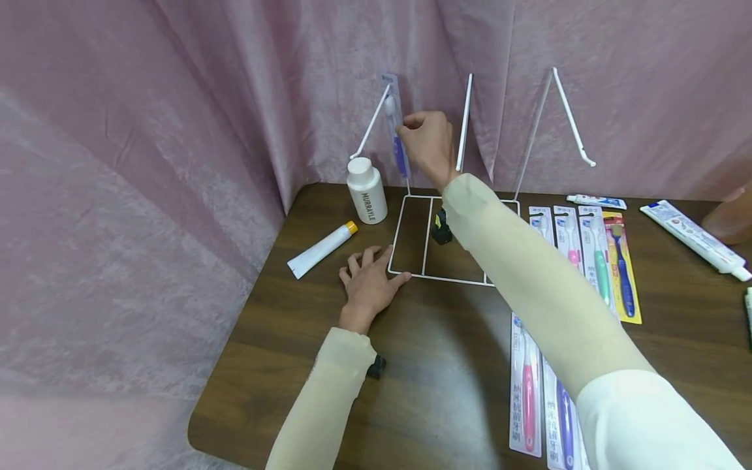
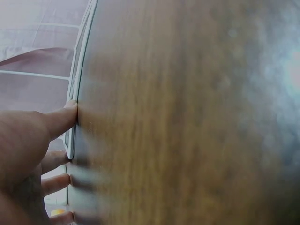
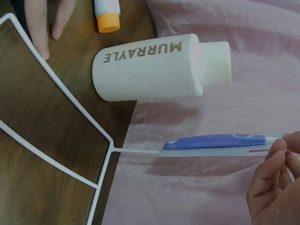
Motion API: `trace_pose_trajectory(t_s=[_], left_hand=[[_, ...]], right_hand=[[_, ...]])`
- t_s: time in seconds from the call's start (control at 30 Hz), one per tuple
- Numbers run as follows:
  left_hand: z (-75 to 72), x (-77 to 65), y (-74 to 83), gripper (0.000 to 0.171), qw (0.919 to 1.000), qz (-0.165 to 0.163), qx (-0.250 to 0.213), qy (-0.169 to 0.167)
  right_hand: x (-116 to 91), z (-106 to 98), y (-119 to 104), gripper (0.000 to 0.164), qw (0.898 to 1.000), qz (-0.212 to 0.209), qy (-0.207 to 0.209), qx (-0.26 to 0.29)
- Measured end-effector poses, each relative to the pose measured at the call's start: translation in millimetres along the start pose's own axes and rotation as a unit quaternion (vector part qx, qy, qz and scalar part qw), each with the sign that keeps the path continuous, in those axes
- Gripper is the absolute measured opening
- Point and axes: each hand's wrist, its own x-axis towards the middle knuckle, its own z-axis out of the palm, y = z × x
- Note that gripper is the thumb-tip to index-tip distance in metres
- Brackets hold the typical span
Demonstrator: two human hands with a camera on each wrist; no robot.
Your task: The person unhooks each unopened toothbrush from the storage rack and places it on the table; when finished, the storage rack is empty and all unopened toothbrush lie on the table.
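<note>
My right hand [image 1: 431, 147] pinches the edge of a packaged toothbrush [image 1: 400, 156] with a blue-purple handle. The pack stands upright beside the left hook arm [image 1: 374, 118] of a white wire rack [image 1: 446, 279], its top overlapping the arm's upper end in the head view. In the right wrist view, thumb and fingertips hold the toothbrush pack [image 3: 215, 142] by its side. Fingers spread, my left hand [image 1: 370, 287] rests at the rack base's front left corner. The left wrist view shows the thumb [image 2: 64, 119] against the rack's wire.
A white MURRAYLE bottle [image 1: 367, 192] and a white tube [image 1: 322, 250] with a yellow cap stand and lie left of the rack. Several packaged toothbrushes [image 1: 605, 261] lie to the right, more in front [image 1: 525, 391]. Further right lies a toothpaste tube [image 1: 696, 238]. A pink curtain hangs behind.
</note>
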Motion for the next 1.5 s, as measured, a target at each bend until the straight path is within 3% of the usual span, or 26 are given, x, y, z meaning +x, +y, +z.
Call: trace_pose_trajectory(t_s=[0.23, 0.4, 0.57, 0.73, 1.13, 1.5], left_hand=[[-1.1, 0.4, -0.7, 0.079, 1.0, -0.004, -0.001, -0.001], [-1.5, 4.0, -2.0, 0.081, 1.0, 0.001, -0.002, -0.001], [-1.1, 4.7, -3.3, 0.08, 1.0, -0.001, 0.003, -0.004], [0.5, 5.5, -3.9, 0.079, 1.0, -0.003, -0.003, -0.004], [-0.2, 14.8, -4.9, 0.08, 1.0, 0.005, 0.001, -0.008], [-3.4, 18.7, -7.1, 0.08, 0.9999, 0.013, 0.008, -0.008]], right_hand=[[40, 16, 27, 0.016, 0.999, 0.01, 0.004, 0.043], [47, 14, 39, 0.014, 0.998, -0.008, 0.025, 0.052], [8, -6, 14, 0.019, 0.994, -0.047, 0.02, 0.098], [-15, -22, 3, 0.021, 0.993, -0.027, -0.002, 0.116], [-46, -47, 33, 0.026, 0.997, -0.056, -0.02, 0.05], [-93, -86, 64, 0.027, 0.996, 0.009, -0.071, 0.054]])
